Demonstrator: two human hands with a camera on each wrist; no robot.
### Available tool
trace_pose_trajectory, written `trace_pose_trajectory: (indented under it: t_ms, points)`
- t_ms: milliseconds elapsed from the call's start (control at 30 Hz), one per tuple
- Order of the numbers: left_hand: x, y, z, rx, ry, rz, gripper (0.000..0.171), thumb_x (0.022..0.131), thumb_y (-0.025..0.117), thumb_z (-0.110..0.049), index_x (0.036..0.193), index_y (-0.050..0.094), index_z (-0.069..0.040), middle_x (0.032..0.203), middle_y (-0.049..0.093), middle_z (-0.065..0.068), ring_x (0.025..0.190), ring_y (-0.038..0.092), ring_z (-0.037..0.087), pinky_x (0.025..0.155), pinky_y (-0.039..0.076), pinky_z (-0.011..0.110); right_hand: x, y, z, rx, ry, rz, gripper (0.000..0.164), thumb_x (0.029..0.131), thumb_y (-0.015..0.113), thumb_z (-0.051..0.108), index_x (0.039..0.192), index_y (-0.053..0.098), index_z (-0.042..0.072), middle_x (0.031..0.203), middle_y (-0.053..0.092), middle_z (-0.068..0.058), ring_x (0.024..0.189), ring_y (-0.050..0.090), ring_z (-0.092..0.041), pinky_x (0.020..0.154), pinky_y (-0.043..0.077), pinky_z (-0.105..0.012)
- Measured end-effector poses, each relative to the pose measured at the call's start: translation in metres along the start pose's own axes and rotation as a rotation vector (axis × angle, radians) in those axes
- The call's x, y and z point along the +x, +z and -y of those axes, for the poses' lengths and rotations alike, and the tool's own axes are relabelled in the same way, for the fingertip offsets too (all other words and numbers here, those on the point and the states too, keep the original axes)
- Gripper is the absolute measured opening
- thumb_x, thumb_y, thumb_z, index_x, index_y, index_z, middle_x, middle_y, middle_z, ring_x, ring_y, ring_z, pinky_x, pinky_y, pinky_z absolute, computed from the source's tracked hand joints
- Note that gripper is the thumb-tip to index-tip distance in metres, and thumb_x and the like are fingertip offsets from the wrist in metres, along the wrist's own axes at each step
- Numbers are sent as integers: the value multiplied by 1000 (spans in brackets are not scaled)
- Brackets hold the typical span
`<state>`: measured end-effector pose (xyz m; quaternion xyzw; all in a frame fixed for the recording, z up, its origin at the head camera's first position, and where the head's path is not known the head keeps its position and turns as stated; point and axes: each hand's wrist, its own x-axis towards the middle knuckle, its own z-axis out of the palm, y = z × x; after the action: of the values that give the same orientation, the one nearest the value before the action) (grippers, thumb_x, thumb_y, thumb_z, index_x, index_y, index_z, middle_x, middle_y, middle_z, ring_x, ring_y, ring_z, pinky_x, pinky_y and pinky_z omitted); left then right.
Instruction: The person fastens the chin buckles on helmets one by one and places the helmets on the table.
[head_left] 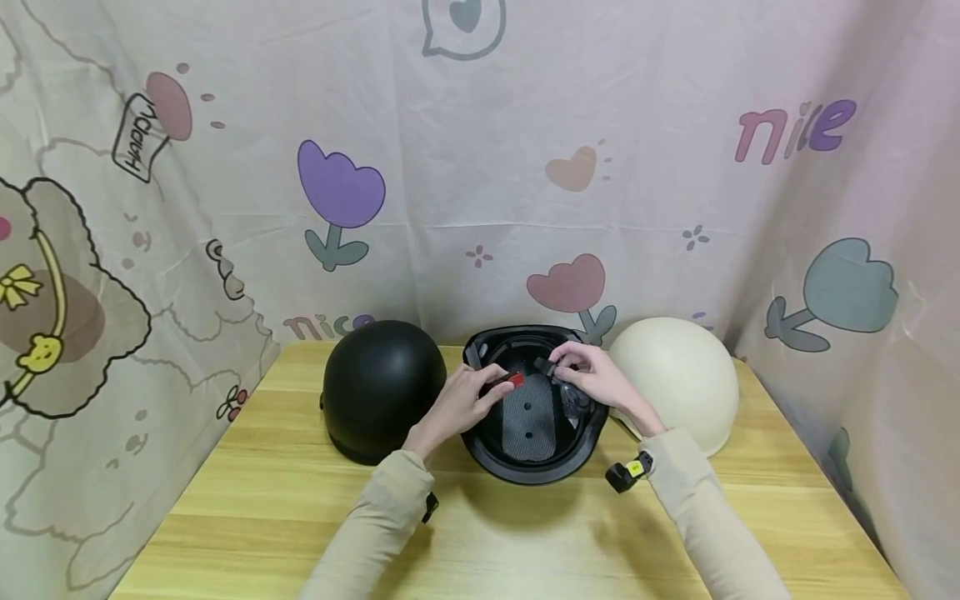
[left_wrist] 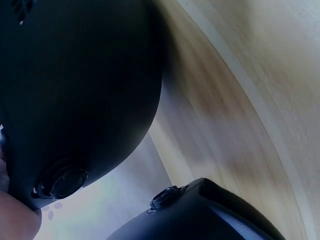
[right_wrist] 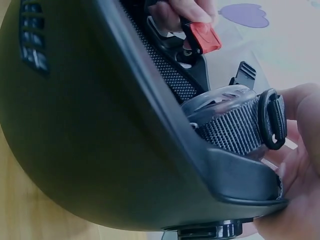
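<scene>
A black helmet lies upside down in the middle of the table, its padded inside facing up. Over its opening, my left hand pinches a red and black chin-strap buckle between thumb and fingers. My right hand holds the other strap near the helmet's right rim. That woven strap carries a black slider and a ribbed black buckle tongue. The two buckle parts are apart. In the left wrist view, the helmet shell hides most of the left hand.
To the left stands another black helmet, dome up, close to my left forearm. A cream helmet sits dome up behind my right wrist. Behind the wooden table hangs a printed cloth.
</scene>
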<state>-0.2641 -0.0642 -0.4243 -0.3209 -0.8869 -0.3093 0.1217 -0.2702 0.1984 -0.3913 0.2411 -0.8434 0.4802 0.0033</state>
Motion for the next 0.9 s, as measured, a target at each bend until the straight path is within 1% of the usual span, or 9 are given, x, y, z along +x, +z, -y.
trace_pose_trajectory:
  t_ms: [67,100,267,367,467,600,700,833,900]
  points:
    - [1,-1,0,-12,2,-9,18,98,64,-34,102,69,-17,72,61,-5,74,52,14,86,41,35,1,0,0,-20,-2,-4,14,95,65,4,109,66,1,91,74,-18,77,70,-12,76,52,-20]
    - [1,-1,1,-21,4,-10,18,98,64,-34,101,69,-17,72,61,-5,75,51,14,86,42,35,1,0,0,-29,0,-4,14,95,65,4,109,67,2,91,74,-18,76,68,-9,75,52,-20]
    - [2,0,2,-35,16,-10,18,96,68,-34,101,72,-17,77,68,-4,75,52,13,85,42,34,1,-1,4,-87,1,19,12,95,65,4,106,69,5,93,76,-14,78,70,-14,74,53,-23]
    - [2,1,3,-39,31,-18,17,94,70,-34,99,72,-18,75,67,-5,72,51,11,83,41,32,0,0,7,-117,-18,43,12,94,65,4,105,69,5,92,77,-13,80,72,-16,76,54,-25]
    - [2,2,5,-49,46,-31,14,92,72,-34,95,72,-20,71,65,-6,70,51,10,81,40,31,0,2,7,-145,-57,67,12,94,66,3,106,69,5,87,76,-13,76,71,-14,73,54,-25]
    - [1,3,5,-69,52,-39,14,90,75,-34,93,72,-21,77,68,-7,73,50,10,81,36,31,-1,5,6,-184,-96,71,13,94,66,4,106,70,6,81,74,-14,64,62,-6,65,52,-23]
    - [0,2,5,-77,66,-40,15,88,77,-34,92,72,-21,83,72,-7,77,50,10,81,35,31,-4,7,6,-218,-113,52,13,94,67,5,105,71,9,77,72,-9,58,54,-3,61,48,-21]
    - [1,2,5,-73,100,-39,16,87,78,-35,90,71,-22,79,71,-8,74,50,9,81,35,30,-8,9,9,-261,-141,40,13,94,68,8,106,72,12,76,71,-6,54,47,-1,57,42,-20]
    - [1,2,6,-69,113,-38,16,85,79,-35,90,70,-22,75,68,-9,71,47,8,80,34,30,-10,10,10,-284,-153,40,13,94,69,9,106,72,13,77,71,-5,53,46,0,56,41,-20]
